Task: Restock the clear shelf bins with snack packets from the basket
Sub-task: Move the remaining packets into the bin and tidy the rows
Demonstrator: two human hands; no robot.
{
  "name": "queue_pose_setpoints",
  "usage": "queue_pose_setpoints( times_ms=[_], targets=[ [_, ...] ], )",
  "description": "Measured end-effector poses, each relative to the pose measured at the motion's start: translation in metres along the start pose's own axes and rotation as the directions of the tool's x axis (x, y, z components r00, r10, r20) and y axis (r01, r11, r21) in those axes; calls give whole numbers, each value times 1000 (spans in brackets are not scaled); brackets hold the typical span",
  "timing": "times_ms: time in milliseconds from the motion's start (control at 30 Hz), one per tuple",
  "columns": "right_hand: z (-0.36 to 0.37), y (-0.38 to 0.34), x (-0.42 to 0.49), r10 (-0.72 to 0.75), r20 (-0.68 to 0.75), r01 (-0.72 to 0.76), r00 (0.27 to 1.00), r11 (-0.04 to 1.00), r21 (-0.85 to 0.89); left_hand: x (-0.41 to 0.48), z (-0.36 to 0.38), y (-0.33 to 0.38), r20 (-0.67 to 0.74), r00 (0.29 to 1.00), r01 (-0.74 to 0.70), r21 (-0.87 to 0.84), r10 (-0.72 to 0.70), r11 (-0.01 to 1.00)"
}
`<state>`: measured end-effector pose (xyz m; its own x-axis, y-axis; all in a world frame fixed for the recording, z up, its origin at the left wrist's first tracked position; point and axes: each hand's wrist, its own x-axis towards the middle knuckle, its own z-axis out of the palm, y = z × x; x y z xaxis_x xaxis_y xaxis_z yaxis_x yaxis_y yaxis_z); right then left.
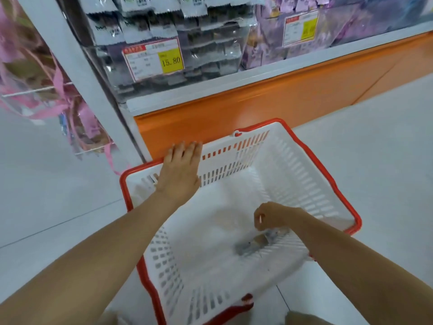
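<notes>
Head view gives us a white basket (293, 165) with a red rim, sitting on the pale floor (386, 148) just in front of the orange shelf base (281, 99). Our left hand (181, 167) lies flat on the basket's far left rim, its fingers straight and close together, holding nothing. Our right hand (276, 216) is down inside the basket near its right wall, with the fingers curled in tight. A single greyish snack packet (254, 246) lies blurred on the basket floor directly below that hand. We cannot tell whether the fingertips pinch its upper edge or only hang over it. Above the orange base stand the clear shelf bins. The left bin (210, 57) is packed with dark packets with white tops and carries a price tag (153, 58) whose yellow patch reads 15.80. The right bin (269, 43) holds purple packets (351, 26) and has its own tag (301, 28). At the far left, bags tied with pink ribbon (35, 73) hang beside a white upright.
</notes>
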<state>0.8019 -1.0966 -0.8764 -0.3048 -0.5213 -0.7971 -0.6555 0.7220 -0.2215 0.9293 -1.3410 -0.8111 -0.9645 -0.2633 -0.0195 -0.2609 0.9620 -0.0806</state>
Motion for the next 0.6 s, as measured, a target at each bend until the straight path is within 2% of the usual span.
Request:
queue_pose_setpoints(
  times_ms=[167,333,500,600],
  targets=[
    [13,7,7,126,132,-109,983,986,-129,0,8,2,-56,998,15,29,-14,999],
    [12,7,7,162,116,-139,980,974,-181,1,11,1,-57,998,26,45,-24,999],
    [12,4,5,199,104,-154,974,930,-335,1,9,2,-55,998,32,24,-31,999],
    [9,7,3,222,72,-189,972,930,-315,1,8,2,-44,999,29,18,-28,999]
  ],
)
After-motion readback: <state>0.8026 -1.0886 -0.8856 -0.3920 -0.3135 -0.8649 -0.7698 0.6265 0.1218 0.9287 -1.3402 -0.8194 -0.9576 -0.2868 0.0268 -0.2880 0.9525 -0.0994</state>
